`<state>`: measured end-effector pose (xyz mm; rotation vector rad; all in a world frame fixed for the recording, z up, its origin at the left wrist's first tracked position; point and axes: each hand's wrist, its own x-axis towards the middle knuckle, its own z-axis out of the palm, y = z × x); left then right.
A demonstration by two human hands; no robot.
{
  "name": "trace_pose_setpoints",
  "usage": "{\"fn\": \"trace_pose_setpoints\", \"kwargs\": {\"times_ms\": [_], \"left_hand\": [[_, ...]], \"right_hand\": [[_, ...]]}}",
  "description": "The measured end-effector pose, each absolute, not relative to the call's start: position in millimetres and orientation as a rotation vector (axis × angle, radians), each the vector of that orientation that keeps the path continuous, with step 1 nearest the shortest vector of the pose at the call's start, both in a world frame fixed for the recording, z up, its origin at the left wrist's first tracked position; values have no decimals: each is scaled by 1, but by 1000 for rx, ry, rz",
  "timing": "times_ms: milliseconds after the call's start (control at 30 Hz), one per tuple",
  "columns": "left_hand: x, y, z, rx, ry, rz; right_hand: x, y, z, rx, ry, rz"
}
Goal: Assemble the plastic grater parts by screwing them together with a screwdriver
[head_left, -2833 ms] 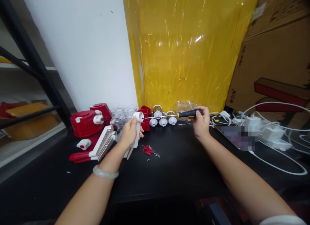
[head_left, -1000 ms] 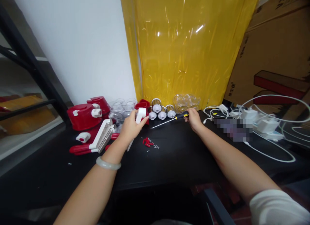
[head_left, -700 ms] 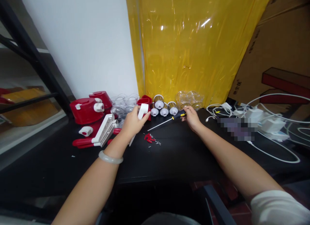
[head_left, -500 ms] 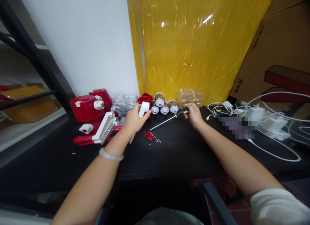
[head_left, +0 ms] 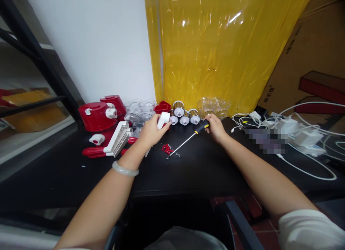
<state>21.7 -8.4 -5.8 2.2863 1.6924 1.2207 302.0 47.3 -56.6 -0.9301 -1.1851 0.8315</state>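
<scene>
My left hand (head_left: 151, 132) is closed around a white plastic part (head_left: 163, 119); its rounded end shows above my fingers and the rest is mostly covered by the hand. In my right hand (head_left: 215, 128) is a screwdriver (head_left: 202, 127) with a black and yellow handle, held by the handle's end. Its long shaft slants down to the left, the tip close to a small pile of red plastic pieces (head_left: 167, 148). Several loose screws (head_left: 177, 154) lie scattered beside those pieces on the black table (head_left: 199, 171).
Red housings (head_left: 94, 117) and a white part with red handles (head_left: 117, 140) stand at the left. Clear plastic cups (head_left: 147, 105), metal drums with white ends (head_left: 184, 120) and more clear parts (head_left: 212, 105) line the back. White cables and chargers (head_left: 307, 138) crowd the right.
The screwdriver tip has moved from the red pieces' upper edge to just below the pile, toward me. Both hands keep their holds, and the view has shifted slightly.
</scene>
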Motion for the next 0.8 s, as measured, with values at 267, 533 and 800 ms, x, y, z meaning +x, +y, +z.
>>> {"fn": "trace_pose_setpoints", "kwargs": {"times_ms": [267,533,800], "left_hand": [[22,-10,2,2014,1413,1357],[24,-23,12,1851,883,1224],[30,-27,13,1859,889,1213]], "right_hand": [[309,49,-47,-784,-996,847],[326,48,-26,-561,-681,834],[331,48,-24,-551,-679,793]]}}
